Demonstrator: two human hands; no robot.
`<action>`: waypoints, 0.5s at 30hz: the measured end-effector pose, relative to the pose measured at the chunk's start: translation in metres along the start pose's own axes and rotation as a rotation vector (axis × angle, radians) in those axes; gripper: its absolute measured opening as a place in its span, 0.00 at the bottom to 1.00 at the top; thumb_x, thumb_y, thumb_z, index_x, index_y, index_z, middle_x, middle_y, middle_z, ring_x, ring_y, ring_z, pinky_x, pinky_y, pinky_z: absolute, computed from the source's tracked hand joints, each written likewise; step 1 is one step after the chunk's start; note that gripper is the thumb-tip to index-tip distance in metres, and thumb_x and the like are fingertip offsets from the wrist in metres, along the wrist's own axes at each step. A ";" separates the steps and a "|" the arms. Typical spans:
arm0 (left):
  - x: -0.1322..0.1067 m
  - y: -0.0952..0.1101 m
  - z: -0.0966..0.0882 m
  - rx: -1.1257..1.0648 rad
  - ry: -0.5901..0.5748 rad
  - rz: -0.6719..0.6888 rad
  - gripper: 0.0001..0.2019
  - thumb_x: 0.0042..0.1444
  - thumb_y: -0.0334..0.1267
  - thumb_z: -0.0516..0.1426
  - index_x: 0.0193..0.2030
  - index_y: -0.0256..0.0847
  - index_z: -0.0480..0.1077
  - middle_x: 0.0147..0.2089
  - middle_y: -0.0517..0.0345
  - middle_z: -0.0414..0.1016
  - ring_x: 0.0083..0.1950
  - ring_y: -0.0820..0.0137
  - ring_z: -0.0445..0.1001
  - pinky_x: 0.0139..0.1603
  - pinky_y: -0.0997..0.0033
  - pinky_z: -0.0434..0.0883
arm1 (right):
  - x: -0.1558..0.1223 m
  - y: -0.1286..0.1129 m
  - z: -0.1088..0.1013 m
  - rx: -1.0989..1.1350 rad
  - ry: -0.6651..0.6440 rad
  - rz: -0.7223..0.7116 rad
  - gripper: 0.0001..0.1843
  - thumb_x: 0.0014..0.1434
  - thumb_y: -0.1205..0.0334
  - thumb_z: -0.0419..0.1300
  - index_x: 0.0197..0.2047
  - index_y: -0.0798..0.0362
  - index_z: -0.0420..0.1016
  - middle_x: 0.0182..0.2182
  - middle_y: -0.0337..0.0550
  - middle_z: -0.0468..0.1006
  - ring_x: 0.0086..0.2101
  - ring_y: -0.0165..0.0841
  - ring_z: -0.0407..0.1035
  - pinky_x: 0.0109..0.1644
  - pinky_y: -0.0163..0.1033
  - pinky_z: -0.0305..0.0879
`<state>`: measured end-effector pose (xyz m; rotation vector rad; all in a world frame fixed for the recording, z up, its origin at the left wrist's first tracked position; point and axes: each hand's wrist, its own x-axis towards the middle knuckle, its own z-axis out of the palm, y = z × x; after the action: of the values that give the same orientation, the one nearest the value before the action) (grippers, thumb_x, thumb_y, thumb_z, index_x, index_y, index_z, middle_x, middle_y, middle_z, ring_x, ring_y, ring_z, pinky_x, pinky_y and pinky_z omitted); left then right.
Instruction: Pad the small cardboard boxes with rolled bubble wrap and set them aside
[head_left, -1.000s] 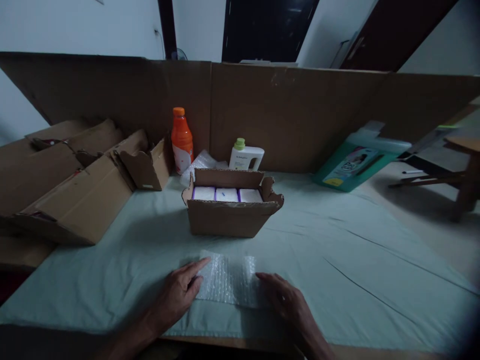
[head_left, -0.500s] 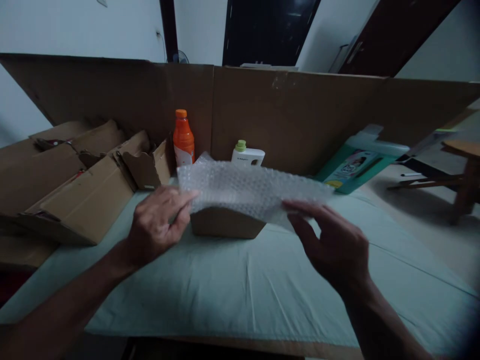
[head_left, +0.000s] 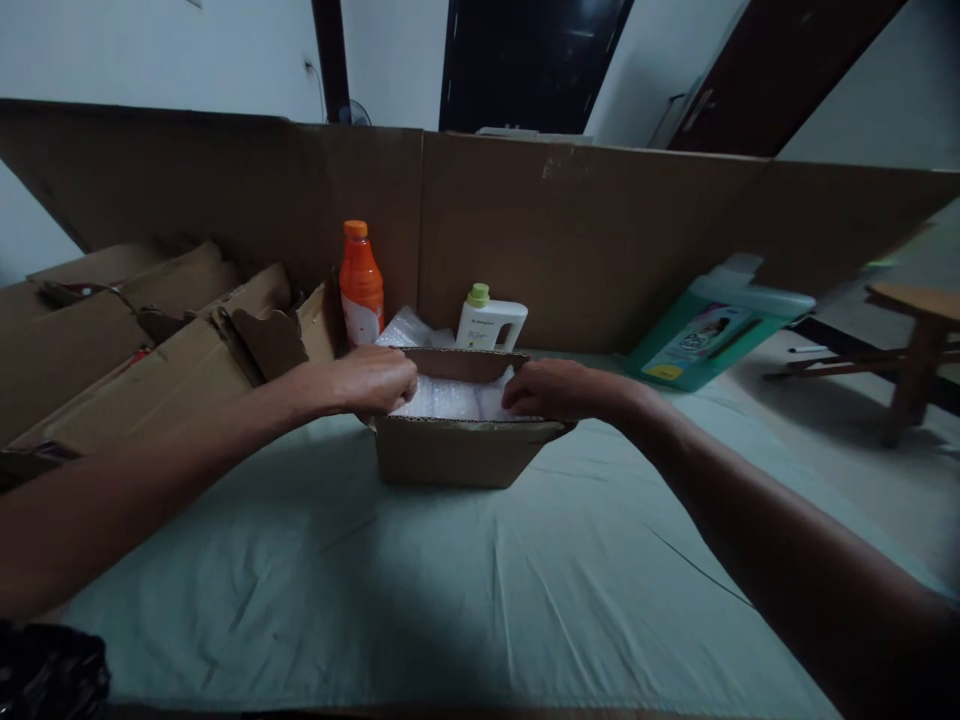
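Note:
An open cardboard box (head_left: 450, 456) stands on the cloth in front of me, with a sheet of bubble wrap (head_left: 448, 399) inside it. My left hand (head_left: 381, 380) reaches over the box's left end, its fingers closed on the left part of the sheet. At the opposite end, my right hand (head_left: 551, 389) is closed on the right part, where a bit of wrap sticks up by the fingers. Both sets of fingertips are partly hidden in the box. More bubble wrap (head_left: 411, 329) lies behind the box.
Behind the box stand an orange bottle (head_left: 361, 290) and a white jug with a green cap (head_left: 491, 322). A green jug (head_left: 712, 330) leans at the right. Several cardboard boxes (head_left: 142, 370) crowd the left side. A cardboard wall (head_left: 600, 240) closes off the back.
Both hands have moved the bubble wrap from above the box down into it and come closer together. The box's opening, covered by the sheet before, now shows.

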<state>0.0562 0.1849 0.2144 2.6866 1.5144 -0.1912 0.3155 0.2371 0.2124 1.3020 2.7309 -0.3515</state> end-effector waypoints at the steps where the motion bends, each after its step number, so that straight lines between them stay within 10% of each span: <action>1: 0.003 0.003 -0.002 -0.012 -0.034 0.004 0.11 0.43 0.25 0.56 0.15 0.42 0.69 0.17 0.62 0.66 0.21 0.72 0.58 0.28 0.68 0.52 | 0.003 -0.001 0.000 -0.008 -0.020 0.011 0.12 0.47 0.72 0.64 0.27 0.45 0.84 0.27 0.36 0.82 0.26 0.32 0.73 0.30 0.35 0.59; 15: 0.014 -0.004 0.003 -0.021 -0.104 0.053 0.07 0.50 0.34 0.58 0.25 0.44 0.77 0.24 0.59 0.75 0.25 0.70 0.64 0.30 0.70 0.54 | -0.002 0.008 0.000 -0.150 0.033 0.000 0.13 0.52 0.66 0.65 0.38 0.41 0.86 0.33 0.39 0.84 0.34 0.37 0.77 0.31 0.36 0.61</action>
<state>0.0598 0.1985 0.2097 2.6524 1.4071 -0.3053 0.3235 0.2403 0.2111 1.2800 2.7235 -0.1231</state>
